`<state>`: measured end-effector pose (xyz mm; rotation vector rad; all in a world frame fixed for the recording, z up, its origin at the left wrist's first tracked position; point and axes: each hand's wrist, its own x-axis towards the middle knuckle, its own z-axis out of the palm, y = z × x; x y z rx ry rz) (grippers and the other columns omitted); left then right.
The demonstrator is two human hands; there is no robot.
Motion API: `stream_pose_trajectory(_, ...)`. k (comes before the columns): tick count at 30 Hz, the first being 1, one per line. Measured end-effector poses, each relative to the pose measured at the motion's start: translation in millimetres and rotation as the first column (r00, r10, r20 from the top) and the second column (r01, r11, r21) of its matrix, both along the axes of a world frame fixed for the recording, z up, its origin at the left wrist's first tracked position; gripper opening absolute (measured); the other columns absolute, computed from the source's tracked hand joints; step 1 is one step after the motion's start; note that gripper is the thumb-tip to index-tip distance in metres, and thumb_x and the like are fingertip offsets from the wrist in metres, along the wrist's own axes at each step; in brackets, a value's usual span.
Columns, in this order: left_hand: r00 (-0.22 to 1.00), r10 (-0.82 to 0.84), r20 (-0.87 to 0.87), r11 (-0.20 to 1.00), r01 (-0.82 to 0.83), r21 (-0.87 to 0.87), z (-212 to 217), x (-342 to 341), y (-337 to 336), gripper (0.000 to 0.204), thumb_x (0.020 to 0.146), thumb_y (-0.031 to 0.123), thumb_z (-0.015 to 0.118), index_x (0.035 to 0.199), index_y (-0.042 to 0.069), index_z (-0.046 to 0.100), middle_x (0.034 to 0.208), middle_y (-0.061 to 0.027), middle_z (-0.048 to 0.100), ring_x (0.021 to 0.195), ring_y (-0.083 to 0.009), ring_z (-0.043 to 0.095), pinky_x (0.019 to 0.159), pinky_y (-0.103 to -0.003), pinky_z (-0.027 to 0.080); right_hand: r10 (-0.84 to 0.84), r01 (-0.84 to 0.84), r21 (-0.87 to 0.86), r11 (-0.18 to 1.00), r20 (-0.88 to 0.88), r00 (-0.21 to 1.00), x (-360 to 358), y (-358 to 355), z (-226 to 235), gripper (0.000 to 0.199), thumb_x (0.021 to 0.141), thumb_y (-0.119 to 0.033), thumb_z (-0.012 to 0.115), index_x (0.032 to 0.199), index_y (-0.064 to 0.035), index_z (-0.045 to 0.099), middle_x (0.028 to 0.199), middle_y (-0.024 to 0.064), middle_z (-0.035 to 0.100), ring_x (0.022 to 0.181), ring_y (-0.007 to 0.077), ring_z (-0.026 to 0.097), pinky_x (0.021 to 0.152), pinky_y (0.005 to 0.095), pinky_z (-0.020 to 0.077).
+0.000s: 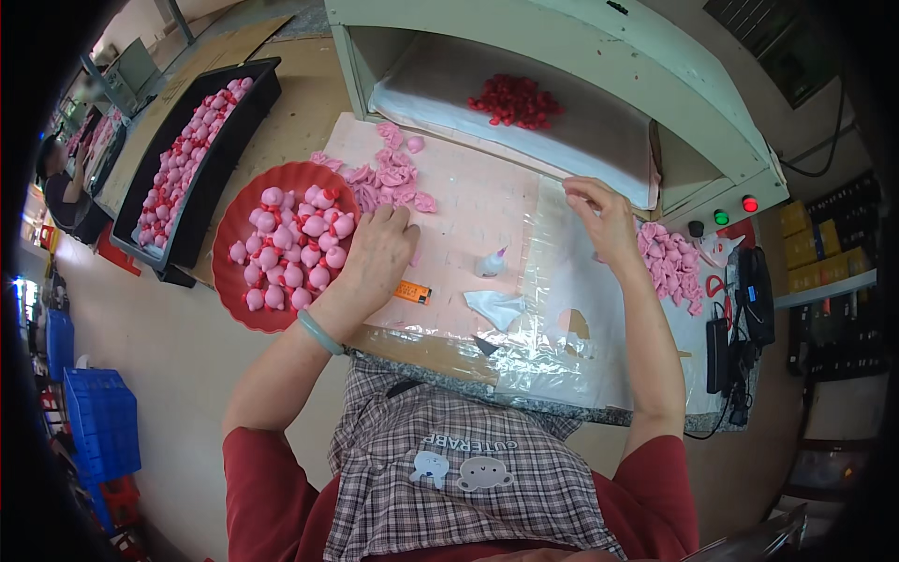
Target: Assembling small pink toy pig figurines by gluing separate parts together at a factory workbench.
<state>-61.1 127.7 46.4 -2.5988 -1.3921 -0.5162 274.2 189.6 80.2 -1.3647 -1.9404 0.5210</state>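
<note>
My left hand (382, 248), with a pale green bangle at its wrist, is over the pink work sheet (468, 197) at the right rim of a red fluted bowl (225, 225). Its fingers curl downward, and what they hold, if anything, is hidden. Round pink pieces with red parts (286, 253) fill the bowl. Beyond this hand is a heap of soft pink ruffled pieces (389, 178). My right hand (607, 220) is raised by the machine's front edge, fingers bent and apart, with nothing visible in them. More pink ruffled pieces (667, 262) are to its right.
A small glue bottle (491, 262), white cloth (496, 307) and orange packet (412, 292) lie between my arms. Red pieces (515, 100) are inside the pale green machine (562, 33). A black tray (248, 126) of pink pieces stands left. Cables (740, 328) lie right; a person (70, 187) is far left.
</note>
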Motion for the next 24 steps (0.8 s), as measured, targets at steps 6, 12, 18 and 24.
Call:
stream_pose_trajectory(6, 0.993, 0.084, -0.078, 0.993, -0.090, -0.079, 3, 1, -3, 0.014, 0.068, 0.001, 0.062, 0.082, 0.002, 0.062, 0.096, -0.0129, 0.054, 0.092, -0.0288, 0.054, 0.078, -0.037, 0.046, -0.106, 0.096, 0.091, 0.991, 0.110, 0.988, 10, 89, -24, 0.023, 0.084, -0.012, 0.068, 0.105, -0.0037, 0.071, 0.101, 0.0122, 0.071, 0.086, 0.0232, 0.068, 0.082, 0.0328, 0.0521)
stream_pose_trajectory(12, 0.992, 0.045, 0.118, 0.995, -0.033, -0.097, 17, -3, -4, 0.016, 0.070, -0.006, 0.058, 0.085, -0.001, 0.059, 0.092, -0.0142, 0.053, 0.087, -0.0299, 0.054, 0.078, -0.039, 0.047, -0.333, 0.310, 0.128, 0.942, 0.249, 0.910, -7, 160, -56, 0.033, 0.081, -0.024, 0.072, 0.110, -0.0106, 0.069, 0.106, 0.0133, 0.069, 0.096, 0.0311, 0.066, 0.087, 0.0403, 0.0511)
stream_pose_trajectory(18, 0.875, 0.078, 0.478, 0.989, -0.008, -0.146, 36, -1, -31, 0.016, 0.077, -0.009, 0.056, 0.089, 0.001, 0.059, 0.088, -0.0139, 0.055, 0.082, -0.0297, 0.059, 0.071, -0.038, 0.049, -0.406, 0.361, 0.189, 0.913, 0.363, 0.838, -19, 190, -71, 0.030, 0.081, -0.026, 0.071, 0.108, -0.0128, 0.065, 0.112, 0.0131, 0.063, 0.111, 0.0308, 0.058, 0.093, 0.0429, 0.0486)
stream_pose_trajectory(24, 0.522, 0.342, 0.781, 0.866, 0.147, -0.477, 32, 1, -64, 0.012, 0.087, -0.003, 0.062, 0.098, 0.001, 0.060, 0.091, -0.0070, 0.061, 0.081, -0.0179, 0.063, 0.070, -0.027, 0.051, -0.357, 0.329, 0.146, 0.933, 0.258, 0.898, -4, 164, -65, 0.022, 0.082, -0.017, 0.068, 0.101, -0.0065, 0.067, 0.100, 0.0138, 0.069, 0.094, 0.0293, 0.067, 0.085, 0.0383, 0.0530)
